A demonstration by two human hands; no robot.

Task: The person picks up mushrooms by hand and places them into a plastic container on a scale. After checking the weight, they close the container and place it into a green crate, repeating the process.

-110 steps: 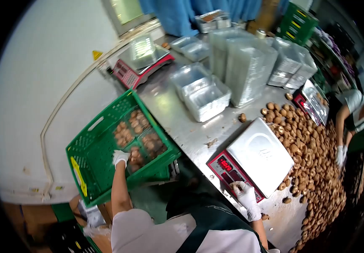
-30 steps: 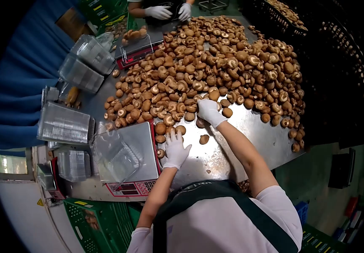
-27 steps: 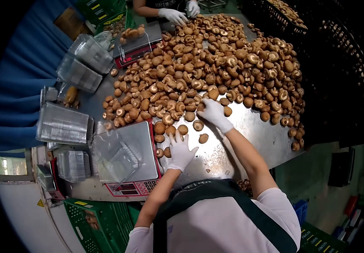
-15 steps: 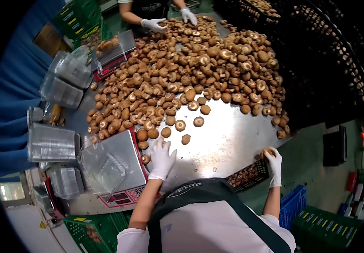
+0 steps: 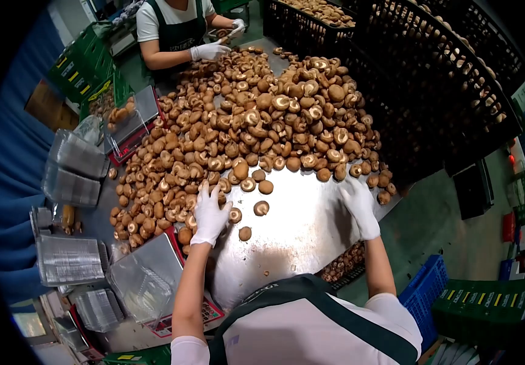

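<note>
A large heap of brown shiitake mushrooms (image 5: 262, 121) covers much of the metal table (image 5: 299, 225). At the heap's near left edge, my left hand (image 5: 211, 213), in a white glove, has its fingers apart among the mushrooms. A loose mushroom (image 5: 235, 215) lies just right of it, and another mushroom (image 5: 262, 208) sits farther right on bare metal. My right hand (image 5: 358, 207), also gloved, reaches over the right side of the table near the heap's edge. Its fingers are spread and nothing shows in them.
A scale with plastic trays (image 5: 147, 283) stands left, beside stacked clear trays (image 5: 70, 260). A black crate of mushrooms (image 5: 347, 264) is below the table's right edge. Across the table, a co-worker's gloved hand (image 5: 210, 51) is near a mushroom. Tall black crates (image 5: 433, 73) rise at right.
My right hand has moved from beside the black crate, where it held a mushroom, onto the table and is now open. My left hand has reached forward to the heap. The view has shifted.
</note>
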